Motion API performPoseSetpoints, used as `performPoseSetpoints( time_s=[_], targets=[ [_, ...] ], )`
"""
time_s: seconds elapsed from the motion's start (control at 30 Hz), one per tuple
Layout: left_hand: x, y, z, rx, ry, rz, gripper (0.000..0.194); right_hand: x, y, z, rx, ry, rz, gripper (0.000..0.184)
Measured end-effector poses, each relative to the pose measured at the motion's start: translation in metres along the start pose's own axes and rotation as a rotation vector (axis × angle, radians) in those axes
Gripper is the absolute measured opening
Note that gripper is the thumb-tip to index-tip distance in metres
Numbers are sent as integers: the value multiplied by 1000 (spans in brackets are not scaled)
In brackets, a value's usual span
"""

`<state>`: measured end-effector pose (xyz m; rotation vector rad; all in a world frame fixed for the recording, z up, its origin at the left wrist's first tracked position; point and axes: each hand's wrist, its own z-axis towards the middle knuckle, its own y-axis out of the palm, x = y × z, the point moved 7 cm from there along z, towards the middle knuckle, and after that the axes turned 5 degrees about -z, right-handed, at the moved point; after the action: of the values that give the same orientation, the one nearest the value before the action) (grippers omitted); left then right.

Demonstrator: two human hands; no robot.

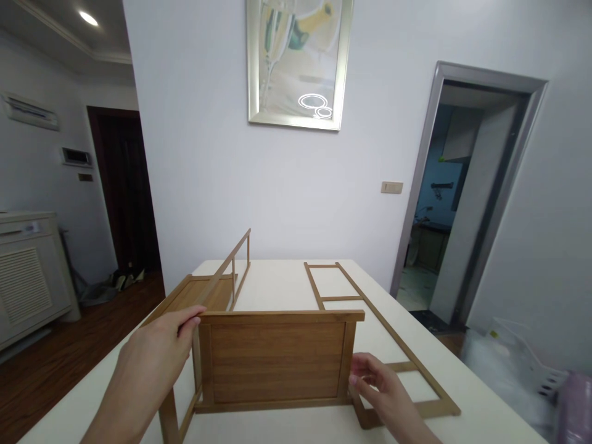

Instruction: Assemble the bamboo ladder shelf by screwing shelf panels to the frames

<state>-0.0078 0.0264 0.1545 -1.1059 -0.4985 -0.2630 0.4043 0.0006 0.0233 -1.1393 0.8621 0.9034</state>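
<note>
Wood makes up the whole piece before us: a brown panel (277, 364) standing upright on its long edge at the near part of the pale desk (272, 285), meeting a slender upright frame (224, 271) at its left end. Our left hand (150, 361) pinches the top left corner, thumb and forefinger drawn narrow; whether it takes in the frame bar too, we cannot tell. Our right hand (382, 385) has its fingers curled in at the panel's right edge, low down; we cannot see whether they clamp it or merely steady it.

We judge the panel light and stiff, smooth enough to slide a little under dry fingertips. Its thick top rail and side borders look like the soundest holds; the thin frame bars seem likelier to flex or strain at the corner, so we would keep our weight off them.

Another panel (217, 295) lies beyond, at the left, while a flat ladder-like frame (387, 329) lies along the right side, partly under our right hand.
</note>
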Motion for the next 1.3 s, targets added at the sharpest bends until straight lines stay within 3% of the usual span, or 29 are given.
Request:
performPoseSetpoints(
  time_s=[0.2, 0.4, 0.63, 0.87, 1.03, 1.3],
  targets=[
    [19, 6, -4, -17, 30, -20, 41, 10, -2, -5, -40, -22, -122, 25],
    [40, 13, 1, -15, 86, -22, 40, 9, -15, 4, 59, -21, -123, 18],
    [41, 19, 15, -105, 25, -119, 39, 7, -15, 10, 83, -29, -44, 23],
    [46, 12, 7, -104, -3, -120, 37, 34, -11, 24, 141, 46, 112, 31],
    [46, 12, 1, -134, -43, -164, 35, 40, -8, 30, 148, 54, 137, 34],
    [32, 26, 13, -295, -93, -310, 35, 39, -7, 34, 138, 44, 112, 36]
  ],
)
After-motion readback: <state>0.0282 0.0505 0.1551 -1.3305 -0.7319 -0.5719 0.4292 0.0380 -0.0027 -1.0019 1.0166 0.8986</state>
